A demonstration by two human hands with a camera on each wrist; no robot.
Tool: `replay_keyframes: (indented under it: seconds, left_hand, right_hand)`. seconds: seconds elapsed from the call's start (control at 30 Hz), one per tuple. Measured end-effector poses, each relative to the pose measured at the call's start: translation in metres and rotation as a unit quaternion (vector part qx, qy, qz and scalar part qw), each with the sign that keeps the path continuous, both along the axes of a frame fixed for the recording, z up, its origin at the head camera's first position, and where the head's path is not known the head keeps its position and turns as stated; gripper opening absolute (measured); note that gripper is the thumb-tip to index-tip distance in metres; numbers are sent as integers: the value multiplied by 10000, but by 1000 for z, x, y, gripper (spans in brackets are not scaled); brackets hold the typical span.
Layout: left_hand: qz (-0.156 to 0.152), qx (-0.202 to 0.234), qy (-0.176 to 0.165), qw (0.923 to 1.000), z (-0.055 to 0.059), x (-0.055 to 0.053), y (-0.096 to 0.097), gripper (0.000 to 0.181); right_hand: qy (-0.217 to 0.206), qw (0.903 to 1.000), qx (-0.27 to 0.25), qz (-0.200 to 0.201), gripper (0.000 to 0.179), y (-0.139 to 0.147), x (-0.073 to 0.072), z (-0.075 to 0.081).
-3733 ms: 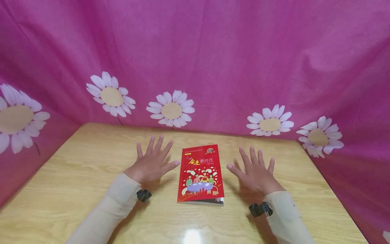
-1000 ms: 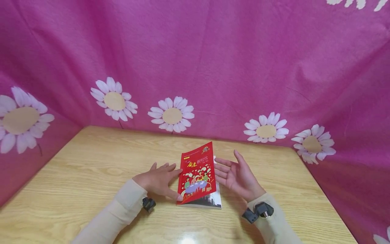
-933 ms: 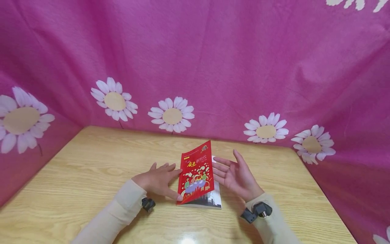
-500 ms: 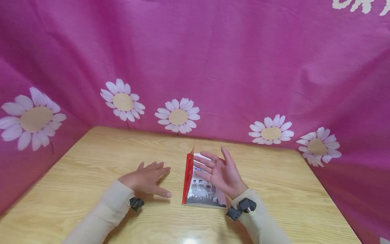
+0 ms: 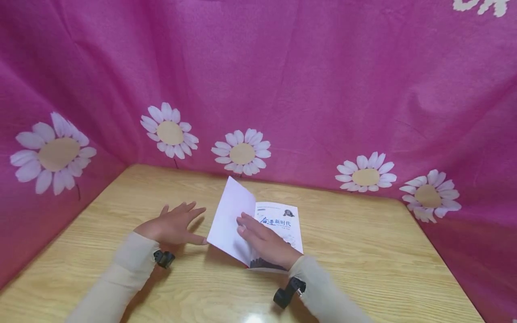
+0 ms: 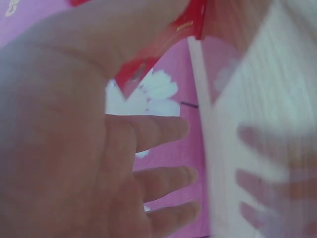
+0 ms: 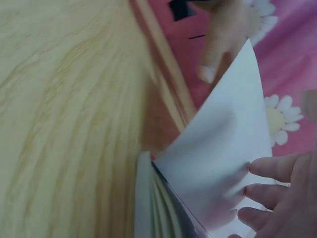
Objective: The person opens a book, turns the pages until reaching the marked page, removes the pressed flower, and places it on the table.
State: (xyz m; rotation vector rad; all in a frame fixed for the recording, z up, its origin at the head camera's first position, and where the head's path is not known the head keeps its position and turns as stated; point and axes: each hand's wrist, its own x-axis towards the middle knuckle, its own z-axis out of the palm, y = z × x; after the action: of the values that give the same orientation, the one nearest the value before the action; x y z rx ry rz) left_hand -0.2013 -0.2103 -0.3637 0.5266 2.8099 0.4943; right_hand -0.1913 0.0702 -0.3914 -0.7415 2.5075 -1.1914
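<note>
Your left hand (image 5: 173, 226) and right hand (image 5: 266, 242) are apart, one on either side of the raised cover (image 5: 230, 220) of a booklet (image 5: 296, 233), and neither is clamped on anything. The booklet lies on the wooden surface (image 5: 375, 269) in front of you, its cover tilted up and leaning to your left, white inner side toward your right hand. You have the right hand over the title page (image 5: 284, 214), covering its lower part, with the extended fingers (image 7: 270, 171) touching the inside of the cover. Your left hand is beside the cover's outer edge, fingers spread and thumb pointing at the lower corner; you cannot tell from these views whether the thumb touches it. From your left wrist, the cover's outside shows red. Long pale sleeves (image 5: 121, 264) cover your arms, and a small black device (image 5: 164, 259) sits at the left wrist, with another (image 5: 288, 294) at the right. Behind the surface hangs a magenta cloth (image 5: 282, 80) printed with white daisies (image 5: 242, 154), and cream lettering (image 5: 480, 6) shows at its upper right.
</note>
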Motion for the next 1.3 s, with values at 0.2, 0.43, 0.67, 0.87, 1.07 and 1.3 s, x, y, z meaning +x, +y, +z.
replay_keyframes:
  seconds: [0.2, 0.43, 0.67, 0.87, 1.07, 1.3]
  left_hand:
    - [168, 8, 199, 9997, 4, -7, -12, 101]
    - [101, 37, 319, 9994, 10, -7, -5, 99]
    - [-329, -64, 377, 9987, 8, -9, 20, 103]
    - [-890, -321, 390, 9948, -3, -14, 48, 108]
    - [-1092, -650, 184, 9917, -15, -19, 65, 105]
    - [-1174, -517, 131, 9917, -30, -25, 65, 105]
  right_hand:
    - [474, 9963, 628, 333, 71, -10, 1, -7]
    - [696, 9895, 1176, 466, 73, -17, 7, -16]
    - [1002, 9794, 1718, 357, 72, -22, 9, -17]
    - [1339, 9687, 2061, 343, 68, -24, 7, -19]
    - [1608, 9625, 2134, 471, 61, -24, 6, -20]
    - [1750, 9562, 2285, 525, 57, -26, 4, -17]
